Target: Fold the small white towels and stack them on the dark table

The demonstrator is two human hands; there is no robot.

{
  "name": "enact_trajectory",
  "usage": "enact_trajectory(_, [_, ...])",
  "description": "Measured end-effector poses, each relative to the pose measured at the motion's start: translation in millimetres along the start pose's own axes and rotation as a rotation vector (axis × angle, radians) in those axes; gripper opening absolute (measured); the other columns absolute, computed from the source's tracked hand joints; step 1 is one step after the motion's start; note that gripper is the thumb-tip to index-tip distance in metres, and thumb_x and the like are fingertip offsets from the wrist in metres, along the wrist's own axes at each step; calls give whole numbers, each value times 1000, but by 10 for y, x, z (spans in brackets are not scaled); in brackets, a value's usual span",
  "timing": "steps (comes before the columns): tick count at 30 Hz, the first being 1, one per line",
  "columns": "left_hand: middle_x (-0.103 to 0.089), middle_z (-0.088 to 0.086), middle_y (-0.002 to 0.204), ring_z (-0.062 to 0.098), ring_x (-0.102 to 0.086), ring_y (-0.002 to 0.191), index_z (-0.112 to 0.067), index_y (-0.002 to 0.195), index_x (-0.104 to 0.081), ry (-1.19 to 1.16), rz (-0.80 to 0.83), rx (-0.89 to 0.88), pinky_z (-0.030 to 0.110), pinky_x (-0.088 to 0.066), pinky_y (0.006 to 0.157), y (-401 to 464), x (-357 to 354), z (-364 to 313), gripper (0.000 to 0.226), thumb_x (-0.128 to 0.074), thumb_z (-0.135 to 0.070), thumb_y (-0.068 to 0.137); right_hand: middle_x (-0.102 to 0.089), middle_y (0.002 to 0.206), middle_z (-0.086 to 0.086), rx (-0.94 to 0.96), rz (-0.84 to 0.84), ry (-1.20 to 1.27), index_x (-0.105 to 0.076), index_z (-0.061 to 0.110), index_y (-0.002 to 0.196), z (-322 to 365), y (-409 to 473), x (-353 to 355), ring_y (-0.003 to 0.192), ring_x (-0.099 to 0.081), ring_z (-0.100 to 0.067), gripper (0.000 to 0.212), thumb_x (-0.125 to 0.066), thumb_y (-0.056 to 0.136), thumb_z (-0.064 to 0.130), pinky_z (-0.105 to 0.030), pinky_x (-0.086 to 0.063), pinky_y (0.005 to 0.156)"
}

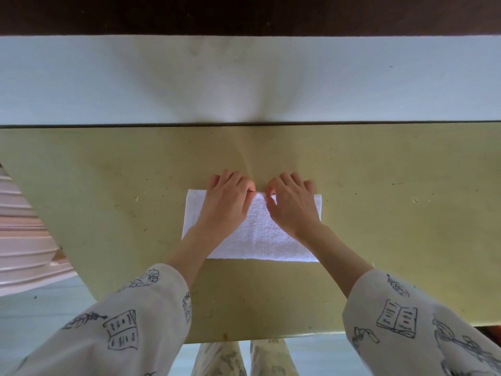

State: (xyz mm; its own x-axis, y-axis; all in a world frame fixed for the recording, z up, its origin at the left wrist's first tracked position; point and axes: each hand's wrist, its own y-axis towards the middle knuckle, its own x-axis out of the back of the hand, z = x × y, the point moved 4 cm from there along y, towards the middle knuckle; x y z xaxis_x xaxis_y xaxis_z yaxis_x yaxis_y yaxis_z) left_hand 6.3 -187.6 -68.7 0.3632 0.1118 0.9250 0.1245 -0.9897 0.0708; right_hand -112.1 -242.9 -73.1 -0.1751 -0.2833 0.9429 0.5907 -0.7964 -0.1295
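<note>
A small white towel (pixel 267 234) lies flat as a wide rectangle on the yellowish table (pixel 108 185), near its middle. My left hand (pixel 226 198) and my right hand (pixel 291 202) sit side by side over the towel's far edge, fingers curled, each pinching that edge near its centre. My forearms cover parts of the towel's left and right halves. A dark surface (pixel 244 12) runs across the very top of the view, beyond a pale white band.
A pale white surface (pixel 108 82) lies past the yellowish table's far edge. A white ribbed object (pixel 21 240) stands at the left, beside the table. The table's near edge is just in front of my legs (pixel 238 359).
</note>
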Motion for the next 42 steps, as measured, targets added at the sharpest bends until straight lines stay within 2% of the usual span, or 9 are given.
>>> enact_trajectory(7, [-57, -3, 74, 21, -49, 75, -14, 77, -56, 13, -19, 2, 26, -27, 74, 32, -36, 3, 23, -37, -19, 88, -60, 99, 1, -25, 73, 29, -55, 14, 101, -6, 38, 40, 97, -48, -21, 17, -40, 96, 19, -32, -23, 83])
enact_trajectory(14, [-56, -1, 74, 23, -50, 74, -13, 77, -59, 60, -13, 49, 34, -37, 69, 46, -119, 11, 13, -50, -15, 86, -59, 93, 1, -34, 73, -41, -57, 14, 97, -3, 77, 12, 90, -48, -22, 16, -42, 93, 9, -33, -25, 83])
enact_trajectory(17, [-55, 2, 83, 24, -48, 81, -14, 87, -57, 82, -40, 106, 35, -38, 73, 5, -107, 19, 6, -58, -8, 86, -60, 82, -2, -56, -151, -67, -62, 12, 85, 7, 15, 45, 81, -55, -27, 10, -55, 82, 6, -37, -34, 77])
enact_trajectory(20, [-55, 5, 103, 21, -42, 99, -15, 107, -51, 42, -101, 181, 41, -39, 86, -150, -14, 26, 22, -53, -6, 87, -63, 108, -8, -4, -299, -6, -61, 10, 105, 91, -197, 21, 108, -52, -28, 24, -50, 84, 15, -42, -34, 94])
enact_trajectory(23, [-48, 9, 132, 28, -38, 127, -15, 126, -42, 25, -96, 332, 50, -29, 102, -444, 33, 115, 34, -38, -14, 92, -49, 138, -14, 107, -178, -36, -52, 5, 127, 293, -438, -160, 134, -37, -30, 41, -41, 92, 24, -51, -22, 111])
enact_trajectory(28, [-18, 15, 153, 31, -14, 141, -11, 146, -16, 120, 98, 435, 50, -2, 112, -861, -115, 421, 57, -18, -37, 95, -31, 151, -9, 58, -24, -102, -36, 13, 142, 279, -531, -427, 141, -23, -27, 56, -32, 94, 43, -51, -14, 113])
enact_trajectory(33, [-17, 16, 153, 31, -12, 142, -6, 146, -14, 101, 110, 450, 49, 1, 113, -884, -80, 458, 63, -17, -41, 94, -23, 155, -5, 25, 19, -142, -23, 18, 147, 279, -536, -490, 143, -15, -23, 61, -24, 94, 48, -50, -6, 114])
enact_trajectory(37, [-37, 22, 137, 40, -34, 122, -5, 130, -42, -1, -71, 762, 51, -25, 99, -945, 163, 499, 57, -33, -46, 92, -23, 155, -5, 14, 16, -156, -24, 17, 146, 283, -517, -492, 143, -16, -23, 61, -23, 94, 48, -50, -7, 113])
enact_trajectory(42, [-33, 14, 126, 30, -29, 116, -7, 114, -51, -167, -6, 1045, 38, -22, 98, -940, 226, 477, 46, -58, -42, 86, -22, 155, -6, 18, 14, -157, -23, 17, 147, 293, -527, -476, 144, -16, -23, 62, -24, 94, 48, -50, -6, 114])
